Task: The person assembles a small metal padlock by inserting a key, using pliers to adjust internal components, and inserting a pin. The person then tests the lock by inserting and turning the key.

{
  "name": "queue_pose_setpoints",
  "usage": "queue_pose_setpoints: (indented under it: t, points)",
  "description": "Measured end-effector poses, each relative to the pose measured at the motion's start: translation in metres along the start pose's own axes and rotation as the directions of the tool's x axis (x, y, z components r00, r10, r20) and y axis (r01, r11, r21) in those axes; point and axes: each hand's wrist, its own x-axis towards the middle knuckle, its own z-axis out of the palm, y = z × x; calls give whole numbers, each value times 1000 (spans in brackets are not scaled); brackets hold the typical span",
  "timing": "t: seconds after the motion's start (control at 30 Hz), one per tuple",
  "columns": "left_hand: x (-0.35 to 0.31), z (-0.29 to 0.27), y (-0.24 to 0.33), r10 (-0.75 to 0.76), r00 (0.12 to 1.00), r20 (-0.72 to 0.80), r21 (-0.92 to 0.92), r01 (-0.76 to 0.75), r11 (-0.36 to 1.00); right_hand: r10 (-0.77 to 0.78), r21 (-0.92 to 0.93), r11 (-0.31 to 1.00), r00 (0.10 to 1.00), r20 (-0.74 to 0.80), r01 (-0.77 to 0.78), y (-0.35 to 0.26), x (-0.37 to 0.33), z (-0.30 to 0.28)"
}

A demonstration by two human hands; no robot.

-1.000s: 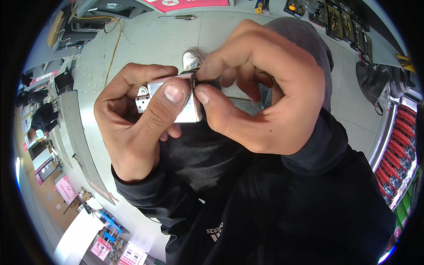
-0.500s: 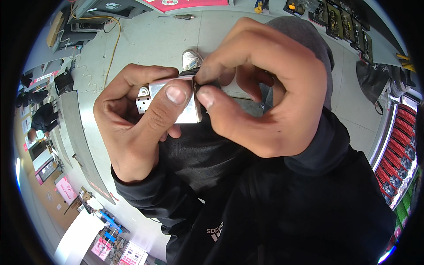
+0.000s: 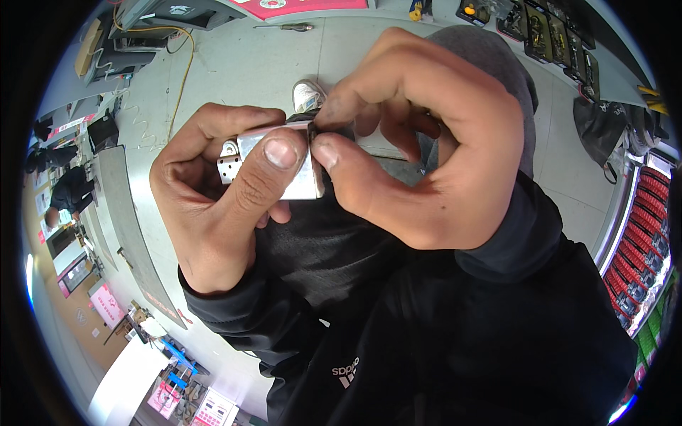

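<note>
A silver lighter insert lies sideways in my left hand, whose thumb presses its flat face while the fingers wrap behind. Its perforated chimney points left. At the opposite end, the thumb and index finger of my right hand pinch close together against the edge. A small dark piece shows there between the fingertips, too small to make out. The other fingers of my right hand curl loosely and hold nothing visible. Both hands are raised in front of my black jacket.
A screwdriver lies on the pale floor beyond my shoe. Black trays of small parts stand at the upper right, above a dark bag. Red coiled cords hang at the right. A person is at a bench far left.
The tip of my right thumb has shifted slightly left and up along the end of the lighter insert. My left hand keeps its grip almost unmoved.
</note>
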Motion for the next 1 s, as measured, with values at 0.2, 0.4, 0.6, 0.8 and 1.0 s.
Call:
queue_pose_setpoints:
  t: [0.2,0.4,0.6,0.8,1.0]
  points:
    - [1,1,0,-3,1000,-5,9,3,1000,-95,-1,996,995,-27,95,6,1,4]
    - [0,-1,-2,6,1000,-6,0,-6,1000,-32,54,998,999,-3,32,4,1,2]
    - [0,-1,-2,19,1000,0,3,-19,1000,-59,40,997,998,-15,60,7,-1,5]
    - [-1,2,-2,7,999,-33,-3,-7,1000,-135,-27,991,990,-38,134,7,1,8]
    - [0,1,-1,17,1000,-16,5,-17,1000,-23,36,999,1000,-18,23,6,-1,5]
